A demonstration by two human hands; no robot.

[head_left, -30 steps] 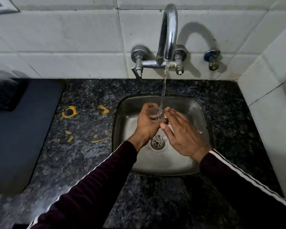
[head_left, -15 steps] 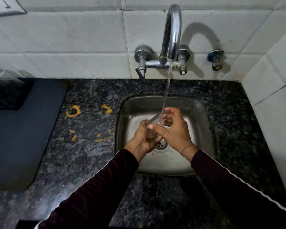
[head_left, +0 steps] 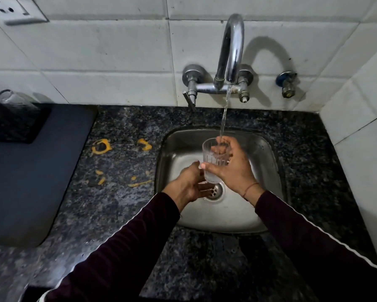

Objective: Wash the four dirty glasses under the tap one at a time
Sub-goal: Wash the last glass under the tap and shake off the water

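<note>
White tiles back a dark speckled counter [head_left: 109,210] with a steel sink [head_left: 233,216] set into it; no brand or writing can be read anywhere. Yellow marks dot the counter left of the sink. Water from the tap [head_left: 231,51] falls onto the rim of the ribbed glass [head_left: 212,162], held above the drain. The right hand [head_left: 233,168] curls around the glass, fingers over its mouth. The left hand [head_left: 189,184] holds its base from below. Half a second ago the glass lay lower and more tilted; now it stands nearly upright. More glasses [head_left: 6,99] sit far left on a dark mat [head_left: 30,182].
</note>
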